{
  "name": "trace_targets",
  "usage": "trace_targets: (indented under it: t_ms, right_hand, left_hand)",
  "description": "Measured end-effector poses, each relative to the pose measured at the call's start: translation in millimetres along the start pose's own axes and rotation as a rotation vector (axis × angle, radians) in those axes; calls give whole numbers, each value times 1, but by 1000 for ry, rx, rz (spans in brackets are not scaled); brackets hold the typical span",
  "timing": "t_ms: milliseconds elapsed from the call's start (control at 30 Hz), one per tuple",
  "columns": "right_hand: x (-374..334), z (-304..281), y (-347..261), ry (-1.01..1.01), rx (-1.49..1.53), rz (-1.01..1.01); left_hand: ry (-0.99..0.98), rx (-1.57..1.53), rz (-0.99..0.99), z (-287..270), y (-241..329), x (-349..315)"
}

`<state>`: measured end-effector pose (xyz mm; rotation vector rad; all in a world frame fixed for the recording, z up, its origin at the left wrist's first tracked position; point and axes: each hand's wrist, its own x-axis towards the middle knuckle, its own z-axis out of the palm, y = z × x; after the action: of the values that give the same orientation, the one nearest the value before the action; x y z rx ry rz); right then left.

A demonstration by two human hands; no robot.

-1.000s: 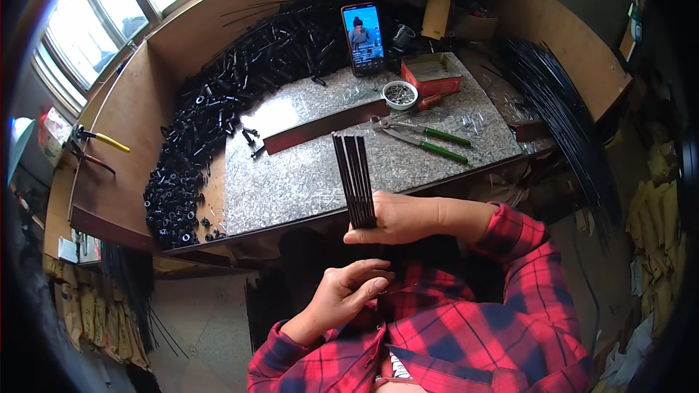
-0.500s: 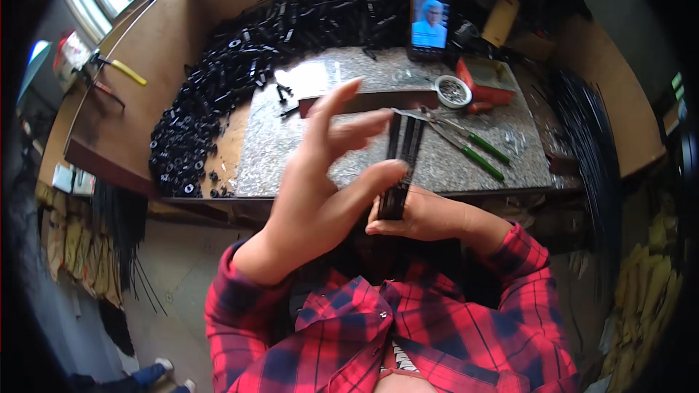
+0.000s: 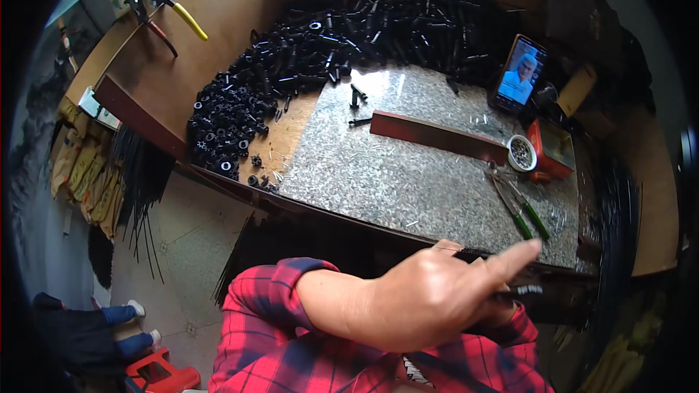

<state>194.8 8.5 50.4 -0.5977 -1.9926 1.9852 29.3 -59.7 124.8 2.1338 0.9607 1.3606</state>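
My left hand (image 3: 429,295) crosses in front of my chest, its back toward me. Its index finger stretches out to the right; its other fingers are partly hidden and slightly blurred. Behind it, my right hand (image 3: 501,311) is mostly covered, with the wrist and red plaid cuff showing. A bundle of narrow black bars (image 3: 557,292) lies in the right hand and sticks out to the right, below the worktop's edge. Just beyond my hands, green-handled pliers (image 3: 526,217) rest on the speckled stone slab (image 3: 378,182).
A dark red bar (image 3: 437,138) lies across the slab. Behind it spreads a heap of black plastic parts (image 3: 349,36). At the right stand a phone (image 3: 518,76), a white cup of small metal pieces (image 3: 521,153) and a red box (image 3: 553,149). Cutters (image 3: 182,18) hang left.
The view has turned left. My left hand has swung from raised, spread fingers to lying across the right hand. The black bundle has tipped from upright toward the right.
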Motion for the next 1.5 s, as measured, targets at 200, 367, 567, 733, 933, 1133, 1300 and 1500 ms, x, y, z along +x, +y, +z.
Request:
trace_targets:
  t_ms: [200, 367, 567, 733, 933, 1133, 1300, 1500]
  right_hand:
    - [14, 19, 64, 502, -80, -333]
    - [17, 18, 53, 506, -95, -215]
    - [10, 23, 49, 481, -154, -229]
    - [10, 19, 44, 510, -173, -168]
    - [18, 19, 39, 537, -91, -102]
    - [15, 19, 45, 577, 32, -63]
    - [14, 23, 35, 565, 27, -74]
    - [15, 26, 33, 516, -5, -51]
  left_hand:
    - [-138, -458, 188, -22, -11, -10]
    - [274, 41, -99, -39, -75, -16]
    - [495, 815, -434, -147, -241, -31]
    - [390, 381, -597, -118, -246, -11]
    - [400, 417, -438, -104, -262, -10]
    - [529, -224, -446, -47, -182, 3]
    - [551, -539, -498, 6, -136, -7]
    - [534, -577, -509, 25, -133, -12]
